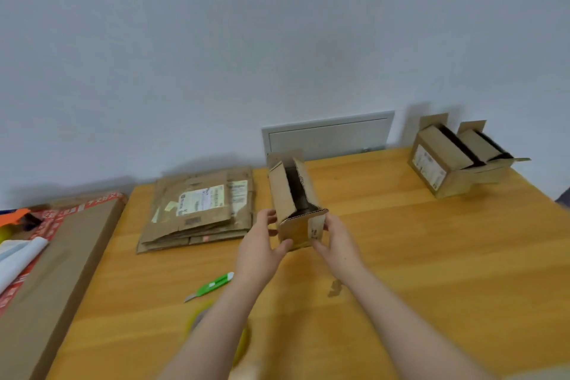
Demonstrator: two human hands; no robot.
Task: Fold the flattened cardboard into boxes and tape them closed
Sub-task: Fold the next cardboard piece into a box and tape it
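brown and half-formed, sitting toward the bench's (431, 256) far edge: clasping the box (294, 194) at its near end with left hand (262, 245) and right hand (337, 241), opposite sides, probably squaring walls before taping.

A flat white wall panel (327, 137) sits upper middle. An orange plastic thing (15, 215) and rolled white paper (18, 259) lie far left.

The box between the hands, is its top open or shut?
Open: the box has its two top flaps standing apart, a dark gap between them.
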